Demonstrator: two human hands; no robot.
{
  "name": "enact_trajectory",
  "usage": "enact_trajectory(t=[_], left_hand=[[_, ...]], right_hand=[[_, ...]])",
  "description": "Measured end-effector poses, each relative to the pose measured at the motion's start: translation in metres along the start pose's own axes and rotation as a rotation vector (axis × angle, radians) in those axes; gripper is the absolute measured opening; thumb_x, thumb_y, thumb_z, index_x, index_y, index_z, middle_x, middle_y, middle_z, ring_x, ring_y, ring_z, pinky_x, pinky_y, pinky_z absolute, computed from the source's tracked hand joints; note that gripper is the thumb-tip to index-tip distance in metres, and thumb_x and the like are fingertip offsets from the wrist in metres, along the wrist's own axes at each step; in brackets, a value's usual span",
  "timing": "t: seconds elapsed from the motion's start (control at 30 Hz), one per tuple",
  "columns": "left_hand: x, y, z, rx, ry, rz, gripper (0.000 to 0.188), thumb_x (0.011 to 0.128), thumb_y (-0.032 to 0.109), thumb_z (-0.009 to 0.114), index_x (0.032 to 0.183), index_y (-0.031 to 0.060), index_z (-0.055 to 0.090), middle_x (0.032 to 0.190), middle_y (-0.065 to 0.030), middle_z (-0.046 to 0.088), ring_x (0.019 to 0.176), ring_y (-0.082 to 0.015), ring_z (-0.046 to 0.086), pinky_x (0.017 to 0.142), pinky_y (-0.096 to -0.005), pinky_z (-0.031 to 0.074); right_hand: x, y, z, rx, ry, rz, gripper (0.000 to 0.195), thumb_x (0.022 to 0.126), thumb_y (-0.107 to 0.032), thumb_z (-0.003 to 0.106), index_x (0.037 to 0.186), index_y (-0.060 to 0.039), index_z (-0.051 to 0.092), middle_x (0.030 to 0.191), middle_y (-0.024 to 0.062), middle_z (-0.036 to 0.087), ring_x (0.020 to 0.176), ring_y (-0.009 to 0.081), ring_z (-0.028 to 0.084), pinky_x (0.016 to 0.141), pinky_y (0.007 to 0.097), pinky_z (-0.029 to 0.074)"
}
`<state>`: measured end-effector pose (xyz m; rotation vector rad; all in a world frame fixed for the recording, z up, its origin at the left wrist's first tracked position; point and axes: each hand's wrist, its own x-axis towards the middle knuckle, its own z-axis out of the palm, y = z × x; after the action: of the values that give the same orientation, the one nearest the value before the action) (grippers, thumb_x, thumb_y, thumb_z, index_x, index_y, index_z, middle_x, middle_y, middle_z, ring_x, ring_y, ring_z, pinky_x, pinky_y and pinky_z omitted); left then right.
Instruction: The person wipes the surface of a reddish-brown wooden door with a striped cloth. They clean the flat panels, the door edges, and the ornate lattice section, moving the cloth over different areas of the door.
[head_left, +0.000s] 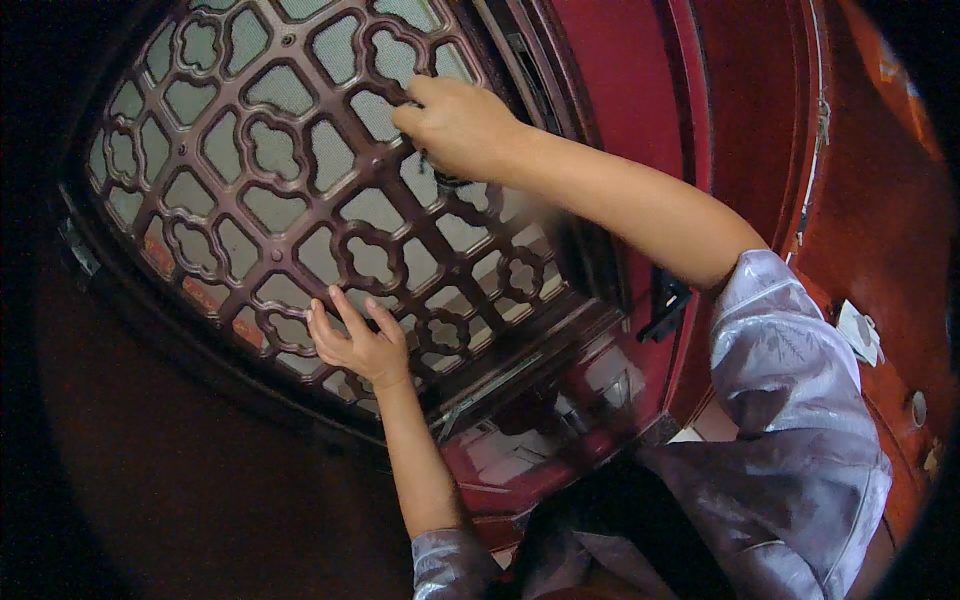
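Observation:
A dark brown lattice grille (377, 166) with quatrefoil openings covers a mesh screen (281, 210) in front of me. My right hand (457, 127) is curled at the upper right part of the lattice, its fingers bent round a small dark thing that I cannot make out. Some of that dark thing (450, 178) shows below the hand. Lower and to the left, my left hand (360, 337) rests its spread fingertips on the lattice bars and holds nothing.
A dark frame with a bottom rail (525, 352) borders the grille. Beside it stands a red panel (622, 90) with a black fitting (664, 304). At the right, a white cord (814, 165) runs along a reddish-brown surface with a crumpled white piece (860, 334) on it.

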<state>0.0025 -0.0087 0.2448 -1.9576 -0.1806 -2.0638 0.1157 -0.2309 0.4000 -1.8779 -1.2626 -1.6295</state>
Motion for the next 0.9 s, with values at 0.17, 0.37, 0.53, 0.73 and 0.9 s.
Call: enact_trajectory(t=[0.17, 0.37, 0.53, 0.73, 0.9], left_hand=[[-0.002, 0.001, 0.005, 0.022, 0.030, 0.000, 0.043, 0.088, 0.026, 0.055, 0.126, 0.0063, 0.055, 0.130, -0.0192, 0.045, 0.121, -0.0364, 0.041, 0.098, -0.0467, 0.030], [-0.002, 0.000, 0.005, 0.049, 0.028, 0.000, 0.044, 0.088, 0.024, 0.054, 0.128, 0.0057, 0.053, 0.131, -0.0196, 0.043, 0.122, -0.0377, 0.040, 0.097, -0.0474, 0.032], [-0.003, 0.007, 0.010, 0.018, 0.040, -0.035, 0.043, 0.088, 0.023, 0.053, 0.127, 0.0044, 0.053, 0.131, -0.0201, 0.043, 0.122, -0.0381, 0.039, 0.099, -0.0489, 0.031], [-0.003, 0.006, 0.009, 0.003, 0.056, -0.023, 0.042, 0.087, 0.021, 0.053, 0.125, 0.0025, 0.054, 0.131, -0.0214, 0.043, 0.121, -0.0384, 0.039, 0.099, -0.0490, 0.031], [-0.002, 0.007, 0.008, -0.005, 0.049, -0.036, 0.042, 0.086, 0.020, 0.054, 0.124, 0.0026, 0.055, 0.130, -0.0218, 0.043, 0.121, -0.0385, 0.039, 0.099, -0.0485, 0.032]], right_hand=[[0.016, 0.024, -0.009, 0.147, 0.277, 0.100, 0.018, 0.075, -0.011, 0.062, 0.092, -0.0060, 0.066, 0.088, 0.0148, 0.062, 0.085, 0.0331, 0.060, 0.075, 0.0409, 0.049], [0.069, 0.035, -0.025, 0.180, 0.174, 0.269, 0.012, 0.079, -0.006, 0.053, 0.083, 0.0053, 0.057, 0.092, 0.0249, 0.058, 0.088, 0.0419, 0.057, 0.076, 0.0466, 0.048], [0.073, 0.029, -0.008, 0.068, 0.254, 0.208, 0.009, 0.076, -0.005, 0.055, 0.077, 0.0042, 0.055, 0.084, 0.0245, 0.057, 0.078, 0.0420, 0.058, 0.069, 0.0468, 0.049], [0.067, 0.020, -0.015, 0.023, 0.210, 0.226, 0.007, 0.075, -0.003, 0.052, 0.077, 0.0031, 0.056, 0.081, 0.0247, 0.058, 0.077, 0.0423, 0.058, 0.069, 0.0469, 0.049], [0.062, 0.022, -0.011, 0.028, 0.098, 0.257, 0.015, 0.070, -0.009, 0.059, 0.082, -0.0020, 0.064, 0.083, 0.0218, 0.061, 0.080, 0.0378, 0.061, 0.071, 0.0458, 0.051]])
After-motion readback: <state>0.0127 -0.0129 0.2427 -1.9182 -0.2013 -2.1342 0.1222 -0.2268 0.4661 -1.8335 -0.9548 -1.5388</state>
